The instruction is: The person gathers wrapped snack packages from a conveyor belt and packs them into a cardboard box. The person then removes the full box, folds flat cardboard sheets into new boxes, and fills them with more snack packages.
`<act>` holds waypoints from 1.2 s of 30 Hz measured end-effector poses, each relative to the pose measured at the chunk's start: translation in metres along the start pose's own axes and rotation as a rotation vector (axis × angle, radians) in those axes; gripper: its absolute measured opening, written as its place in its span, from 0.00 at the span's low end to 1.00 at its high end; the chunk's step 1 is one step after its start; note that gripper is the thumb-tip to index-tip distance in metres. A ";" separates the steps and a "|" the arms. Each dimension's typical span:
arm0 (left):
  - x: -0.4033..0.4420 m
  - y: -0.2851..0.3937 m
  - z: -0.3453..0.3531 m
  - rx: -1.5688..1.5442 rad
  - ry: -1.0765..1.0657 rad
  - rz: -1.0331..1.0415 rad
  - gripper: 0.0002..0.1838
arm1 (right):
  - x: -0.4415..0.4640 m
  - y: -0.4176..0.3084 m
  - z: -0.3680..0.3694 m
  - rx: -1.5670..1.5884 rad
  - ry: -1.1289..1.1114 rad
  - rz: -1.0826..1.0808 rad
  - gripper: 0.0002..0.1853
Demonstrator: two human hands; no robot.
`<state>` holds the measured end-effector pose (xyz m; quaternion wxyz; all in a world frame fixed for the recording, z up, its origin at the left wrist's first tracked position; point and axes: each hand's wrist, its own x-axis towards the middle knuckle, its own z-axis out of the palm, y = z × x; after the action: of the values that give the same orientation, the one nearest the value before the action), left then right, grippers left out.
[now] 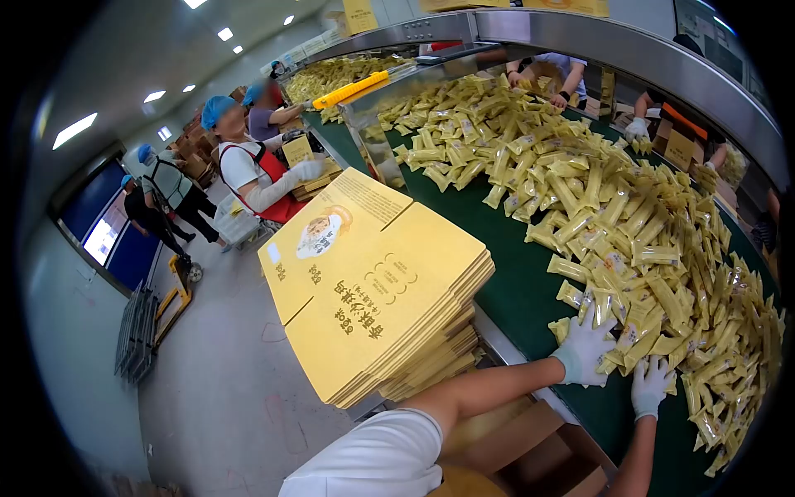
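My left hand (585, 351), in a white glove, lies with its fingers spread against the near edge of a big heap of yellow snack packets (613, 207). Beside it, lower and to the right, my right hand (652, 388), gloved too, rests on packets with its fingers stretched out. Neither hand is seen wrapped round a packet, though some fingertips are partly hidden among them. The heap lies on a green conveyor belt (530, 311). Below my left forearm stands an open cardboard box (517, 443), partly hidden by my arm.
A tall stack of flat yellow cartons (373, 290) stands left of the belt. A clear panel with a yellow bar (352, 89) rises near the far belt. Co-workers, one in a red apron (277, 178), work along both sides. A yellow pallet jack (174, 298) is on the floor.
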<state>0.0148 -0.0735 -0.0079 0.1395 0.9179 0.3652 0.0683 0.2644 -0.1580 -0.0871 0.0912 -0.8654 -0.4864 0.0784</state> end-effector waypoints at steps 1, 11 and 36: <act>-0.001 0.000 -0.001 -0.010 0.017 0.018 0.37 | -0.001 0.001 -0.002 -0.004 -0.013 -0.020 0.29; -0.011 -0.006 0.013 -0.048 0.008 0.168 0.37 | -0.032 -0.004 -0.010 -0.051 0.081 -0.089 0.29; 0.027 0.002 0.021 0.003 -0.072 0.310 0.52 | 0.030 0.038 -0.001 1.346 -0.312 0.025 0.33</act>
<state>0.0402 -0.0603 -0.0271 0.1387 0.9653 0.2141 0.0555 0.3118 -0.1524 -0.0963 0.5366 -0.6046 -0.3291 0.4881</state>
